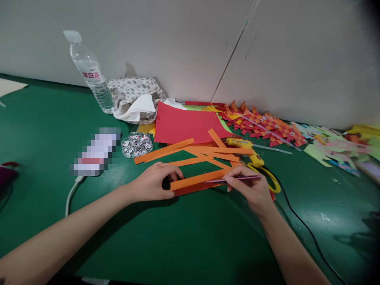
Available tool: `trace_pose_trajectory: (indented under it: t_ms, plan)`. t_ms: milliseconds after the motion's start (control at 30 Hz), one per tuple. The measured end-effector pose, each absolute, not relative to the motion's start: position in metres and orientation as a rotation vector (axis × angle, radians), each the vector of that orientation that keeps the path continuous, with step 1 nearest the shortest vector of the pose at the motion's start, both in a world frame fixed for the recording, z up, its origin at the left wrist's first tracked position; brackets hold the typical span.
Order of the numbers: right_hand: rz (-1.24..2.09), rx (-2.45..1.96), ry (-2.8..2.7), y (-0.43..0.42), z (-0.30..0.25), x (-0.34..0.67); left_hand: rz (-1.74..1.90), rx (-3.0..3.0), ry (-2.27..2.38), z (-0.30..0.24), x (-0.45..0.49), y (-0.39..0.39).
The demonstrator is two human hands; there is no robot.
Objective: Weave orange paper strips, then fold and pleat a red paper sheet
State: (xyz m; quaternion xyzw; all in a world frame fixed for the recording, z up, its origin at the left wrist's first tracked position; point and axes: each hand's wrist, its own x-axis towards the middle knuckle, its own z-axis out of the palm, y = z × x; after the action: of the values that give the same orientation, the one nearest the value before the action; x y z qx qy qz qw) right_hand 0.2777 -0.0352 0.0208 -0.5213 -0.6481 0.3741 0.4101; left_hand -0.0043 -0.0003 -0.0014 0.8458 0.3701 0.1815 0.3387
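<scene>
My left hand [157, 183] is curled at the left end of an orange paper strip [197, 180], pinching it between thumb and fingers. Beneath that strip shows a darker orange-red layer; whether it is a fold or a second piece I cannot tell. Between the fingers of my right hand [252, 190] is a thin pink pen-like tool [247, 178], its tip lying along the right part of the strip. Several loose orange strips [184, 161] lie crossed just beyond both hands. A yellow glue gun [253, 154] rests behind my right hand.
Red paper sheets [190, 122] and woven red-orange paper fish [264, 124] lie along the wall. A bag of googly eyes [137, 145], a blurred phone [96, 152] on a cable, a patterned tissue pouch [133, 93] and a water bottle [92, 75] stand left. A black cord [299, 225] runs right.
</scene>
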Motion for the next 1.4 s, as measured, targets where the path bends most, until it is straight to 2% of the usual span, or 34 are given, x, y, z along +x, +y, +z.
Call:
trace_pose_trajectory:
  t_ms: [167,633,1100,1400]
  plan:
    - [1.105,-1.318,-1.673,-0.041,0.017,0.256,0.508,2.216,0.938,-0.001,-0.003,0.000]
    - [1.235,-1.336,-1.683,-0.041,0.013,0.244,0.507,2.217,0.932,0.000,-0.002,0.001]
    - [1.042,-1.370,-1.605,-0.036,0.015,0.264,0.482,2.195,0.955,0.001,-0.003,0.000]
    - [1.198,-1.334,-1.694,-0.043,0.011,0.243,0.504,2.221,0.936,0.000,-0.002,0.000]
